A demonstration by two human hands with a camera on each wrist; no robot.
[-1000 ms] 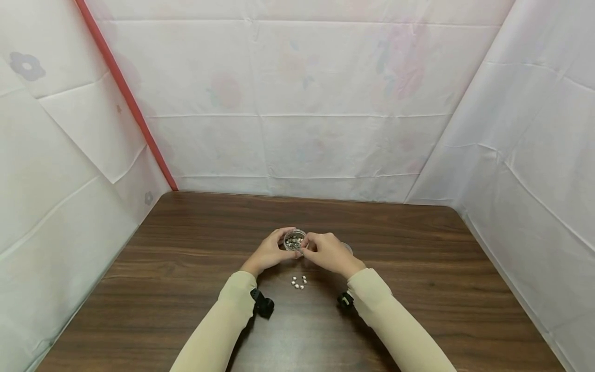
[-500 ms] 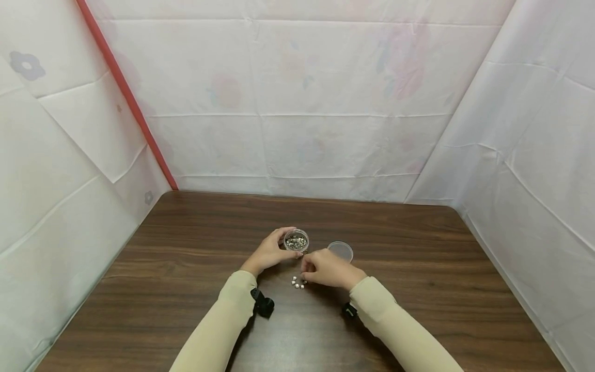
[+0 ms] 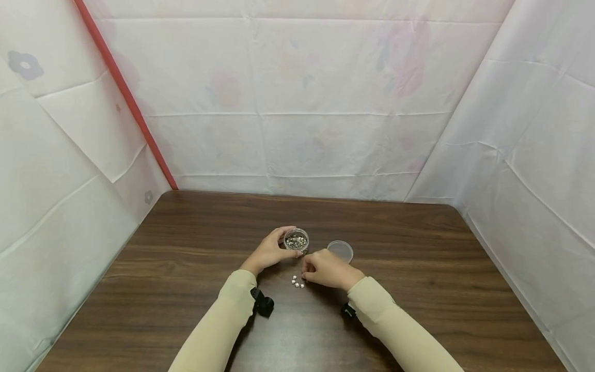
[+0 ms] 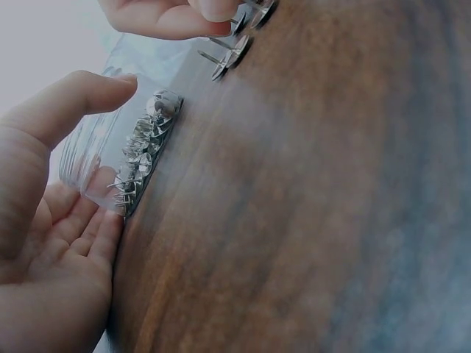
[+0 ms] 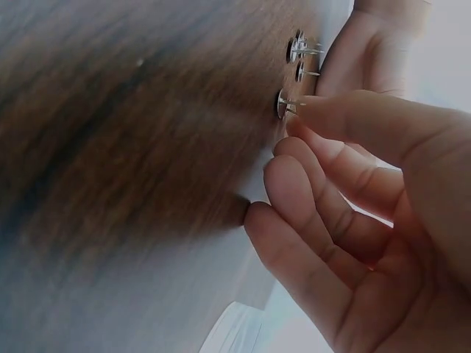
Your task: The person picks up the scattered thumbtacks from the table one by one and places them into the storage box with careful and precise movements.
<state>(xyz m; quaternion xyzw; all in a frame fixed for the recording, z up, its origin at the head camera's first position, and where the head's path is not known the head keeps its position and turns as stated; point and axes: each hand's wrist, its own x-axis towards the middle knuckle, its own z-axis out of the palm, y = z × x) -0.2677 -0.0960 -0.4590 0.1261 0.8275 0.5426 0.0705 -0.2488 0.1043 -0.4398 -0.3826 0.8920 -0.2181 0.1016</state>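
Note:
My left hand (image 3: pixel 269 252) is wrapped around a small clear plastic jar (image 4: pixel 82 158), thumb on the near side and fingers behind. Silver thumbtacks (image 4: pixel 143 147) lie heaped inside on its bottom. Just in front of the jar, my right hand (image 3: pixel 329 268) is low over the table. Its thumb and index finger pinch the pin of one thumbtack (image 5: pixel 281 104), whose flat head faces the tabletop. Beside those fingertips, several loose thumbtacks (image 3: pixel 297 285) rest heads down with pins upward, in a curved row. My right hand hides part of that row in the head view.
A clear round lid (image 3: pixel 341 250) lies flat behind my right hand, to the right of the jar. The brown wood-grain table (image 3: pixel 195 248) spreads around both arms, with white cloth (image 3: pixel 288 144) hanging along its back and sides.
My right hand has come from the jar's mouth toward me, down to the row of thumbtacks, and now lingers there. The lid shows fully. My left hand and the jar have stayed put.

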